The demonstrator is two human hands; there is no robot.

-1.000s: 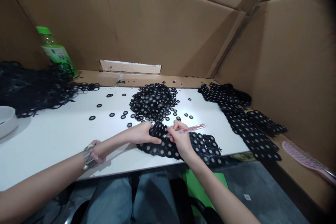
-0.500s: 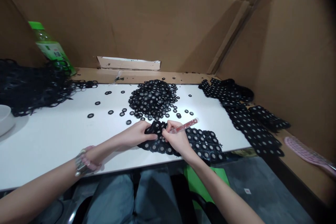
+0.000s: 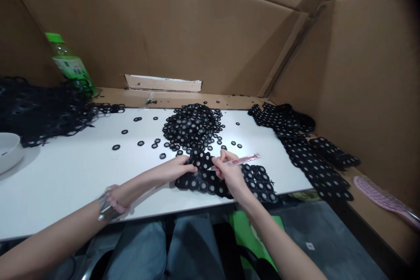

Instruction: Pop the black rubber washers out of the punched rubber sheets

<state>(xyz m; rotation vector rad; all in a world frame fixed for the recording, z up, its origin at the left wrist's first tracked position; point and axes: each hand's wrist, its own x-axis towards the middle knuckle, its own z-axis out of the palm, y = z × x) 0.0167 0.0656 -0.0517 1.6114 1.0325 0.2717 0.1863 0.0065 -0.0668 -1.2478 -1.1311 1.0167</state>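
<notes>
A black rubbery sheet [image 3: 202, 182] with rows of round grey-centred discs lies along the front of the white table. My left hand [image 3: 180, 168] pinches its left part, thumb on top, and holds that part folded up. In my right hand [image 3: 231, 172] is a slim pen-like tool [image 3: 244, 160] with a clear and red patterned handle; its pale tip points left at the sheet. Behind both hands rises a heap of loose black rings with grey centres [image 3: 192, 124]. Several single black rings [image 3: 141, 143] lie scattered left of the heap.
A tangle of black web-like scraps [image 3: 39, 109] and a white bowl [image 3: 9, 153] occupy the left side. Behind them stands a green-capped bottle [image 3: 74, 68]. More dotted black sheets [image 3: 305, 157] hang over the right edge, near a pink hairbrush [image 3: 377, 194]. Cardboard walls [image 3: 210, 30] enclose the table.
My right hand has moved slightly right with the tool, away from my left hand. More of the lifted sheet part shows between the hands. The view has shifted a little.
</notes>
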